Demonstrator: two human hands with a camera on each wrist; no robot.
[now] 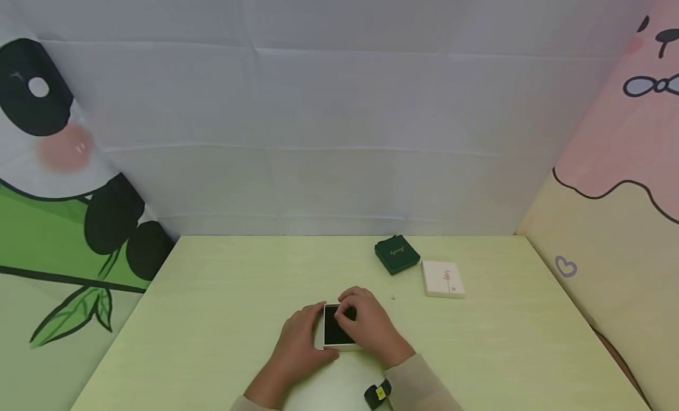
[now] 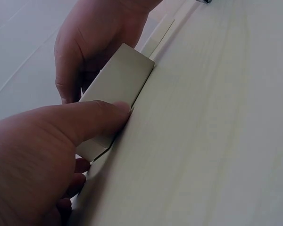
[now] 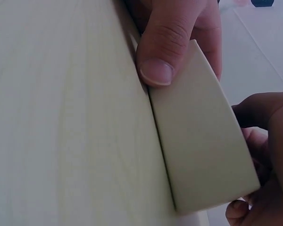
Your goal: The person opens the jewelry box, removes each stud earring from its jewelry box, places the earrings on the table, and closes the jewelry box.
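A small white box (image 1: 343,347) with a black insert (image 1: 334,333) lies on the table near its front. My left hand (image 1: 301,339) grips it from the left, thumb against the front wall and fingers at the far side; the thumb (image 2: 104,115) lies along the wall in the left wrist view. Over the box's right part is my right hand (image 1: 367,324), its index finger and thumb curled together just above the black insert. I cannot tell whether something small is between those fingertips. The box wall (image 3: 203,141) hides part of the right fingers in the right wrist view.
Behind the hands lie a dark green square case (image 1: 398,255) with gold lettering and a flat white box (image 1: 444,279) printed with a flower. A tiny object (image 1: 393,297) rests on the table left of the flat box. A black strap with a yellow patch (image 1: 379,393) is by the right sleeve.
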